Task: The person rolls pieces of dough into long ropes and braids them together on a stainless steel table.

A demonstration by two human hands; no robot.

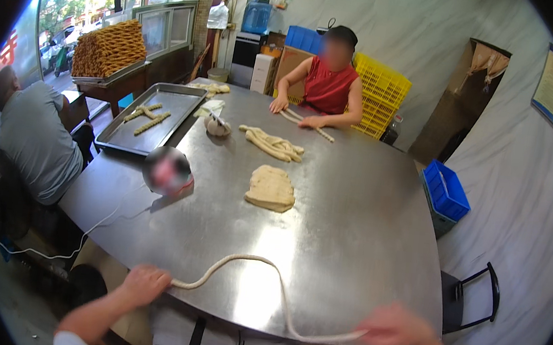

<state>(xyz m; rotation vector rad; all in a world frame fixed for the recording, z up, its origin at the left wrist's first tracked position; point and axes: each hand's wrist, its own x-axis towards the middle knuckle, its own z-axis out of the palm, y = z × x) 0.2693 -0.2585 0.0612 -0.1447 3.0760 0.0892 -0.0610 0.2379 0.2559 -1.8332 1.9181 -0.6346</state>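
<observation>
A long, thin rope of dough point(248, 258) curves in an S-shape across the near part of a stainless steel table point(366, 221). Its left end is in my left hand point(143, 283), close to the near edge. My right hand point(397, 328), somewhat blurred, grips the other end at the near right edge. Further up the table sits a thick slab of dough point(271, 189). Behind that slab lies a pile of dough strips point(272, 143).
Across the table a person in red point(332, 85) handles dough strands point(292, 116). A metal tray point(109, 144) holds several twisted dough pieces. A white cable point(49, 255) hangs off the left edge. Someone in grey point(43, 135) sits left; a black chair point(469, 298) stands right.
</observation>
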